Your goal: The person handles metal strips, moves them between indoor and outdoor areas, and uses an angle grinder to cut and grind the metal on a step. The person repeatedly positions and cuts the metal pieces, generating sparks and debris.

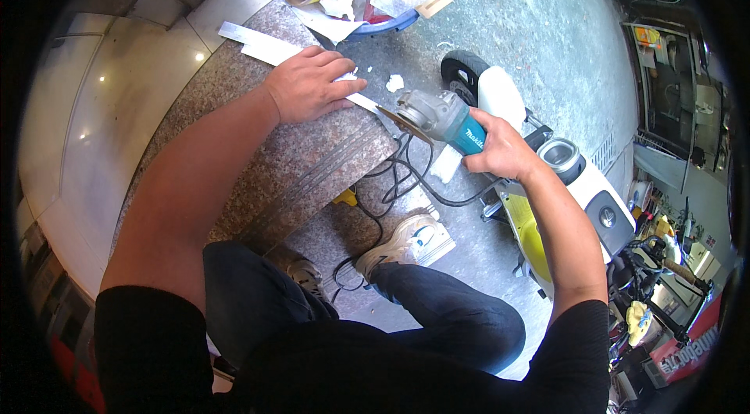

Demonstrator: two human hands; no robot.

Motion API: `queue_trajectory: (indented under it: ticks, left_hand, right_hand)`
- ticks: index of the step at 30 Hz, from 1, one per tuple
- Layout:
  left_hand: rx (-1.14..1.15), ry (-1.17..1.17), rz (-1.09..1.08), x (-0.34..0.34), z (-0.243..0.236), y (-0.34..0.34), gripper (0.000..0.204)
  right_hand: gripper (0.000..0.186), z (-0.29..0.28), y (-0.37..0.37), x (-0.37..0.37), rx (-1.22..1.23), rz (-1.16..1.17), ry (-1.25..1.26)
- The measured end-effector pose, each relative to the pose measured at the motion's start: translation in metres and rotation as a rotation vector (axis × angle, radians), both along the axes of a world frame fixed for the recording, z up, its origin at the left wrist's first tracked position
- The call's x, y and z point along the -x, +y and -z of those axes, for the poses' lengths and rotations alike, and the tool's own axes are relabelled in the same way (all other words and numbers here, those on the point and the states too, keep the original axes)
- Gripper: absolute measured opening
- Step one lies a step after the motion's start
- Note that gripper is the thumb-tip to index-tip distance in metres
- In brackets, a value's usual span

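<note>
My left hand (311,84) lies flat, fingers together, on a long pale metal straightedge (262,45) that rests across a speckled granite slab (297,164). My right hand (500,150) grips the teal body of an angle grinder (437,119). Its disc (400,122) sits at the slab's right edge, close to the fingertips of my left hand. The grinder's black cord (406,180) loops down to the ground below the slab. Grooves run along the slab near its lower right edge.
A white and yellow scooter (547,187) is parked close on the right, behind my right arm. A blue tub (391,23) full of paper and cardboard scraps stands beyond the slab. My feet in sneakers (402,240) stand on grey concrete beside the cord. Pale tiled steps lie at left.
</note>
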State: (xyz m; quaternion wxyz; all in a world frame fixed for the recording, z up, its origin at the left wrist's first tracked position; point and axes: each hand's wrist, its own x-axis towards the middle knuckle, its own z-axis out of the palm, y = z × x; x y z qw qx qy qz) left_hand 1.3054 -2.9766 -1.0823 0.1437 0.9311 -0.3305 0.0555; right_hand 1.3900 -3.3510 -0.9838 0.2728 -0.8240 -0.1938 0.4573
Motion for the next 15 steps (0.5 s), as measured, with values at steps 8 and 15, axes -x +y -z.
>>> queue_trajectory:
  ticks: [8,15]
  left_hand:
    - [-0.027,0.007,-0.009,0.0006,-0.0008,-0.0006,0.040]
    - [-0.030,0.006,-0.003,0.0003,-0.0006,-0.0001,0.040]
  right_hand:
    - [0.077,0.0012,0.0017,0.0000,-0.045,-0.010,-0.029]
    - [0.078,0.0062,-0.0010,0.0017,-0.035,0.018,0.006]
